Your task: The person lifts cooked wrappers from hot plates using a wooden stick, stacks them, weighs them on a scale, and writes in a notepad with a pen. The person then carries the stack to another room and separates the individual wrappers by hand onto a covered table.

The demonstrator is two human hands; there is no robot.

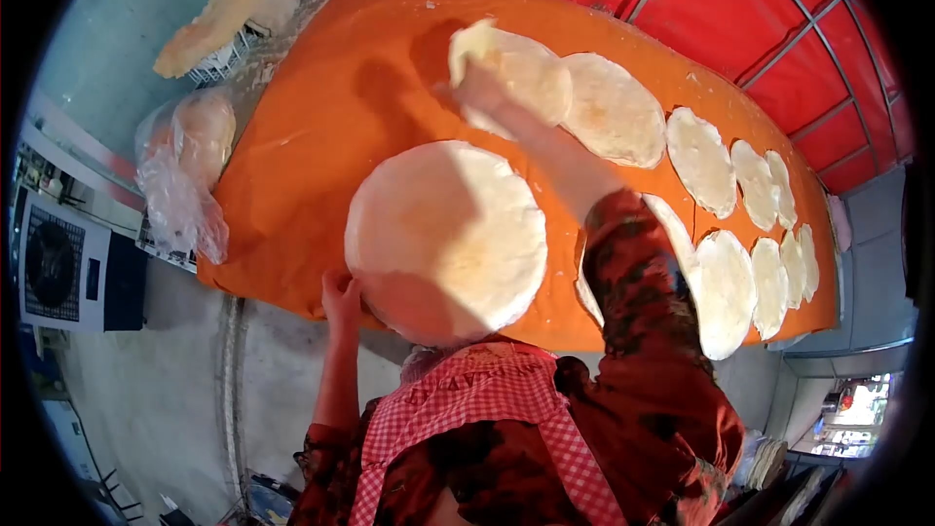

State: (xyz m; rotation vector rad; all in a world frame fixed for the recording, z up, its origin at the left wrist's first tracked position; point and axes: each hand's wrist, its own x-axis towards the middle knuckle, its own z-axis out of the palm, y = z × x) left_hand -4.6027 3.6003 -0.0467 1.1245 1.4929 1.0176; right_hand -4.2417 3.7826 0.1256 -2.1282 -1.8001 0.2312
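A large round flatbread (448, 234) lies on the orange cloth near my body, partly in shadow. My left hand (341, 299) is closed at its near left edge, with the fingers pinching the rim. Farther away, my right hand (477, 88) reaches across to another flatbread (531, 78), gripping its left side, where the edge is lifted and folded. That hand is slightly blurred. Touching this bread on the right is a further flatbread (614, 112). Under my right forearm another flatbread (672, 234) is partly hidden.
More flatbreads (726, 292) lie in two rows along the right of the orange-covered table (282, 185). A plastic bag with bread (190, 151) and a rack with flat bread (243, 5) stand at the left. A red panelled wall (721, 19) borders the far side.
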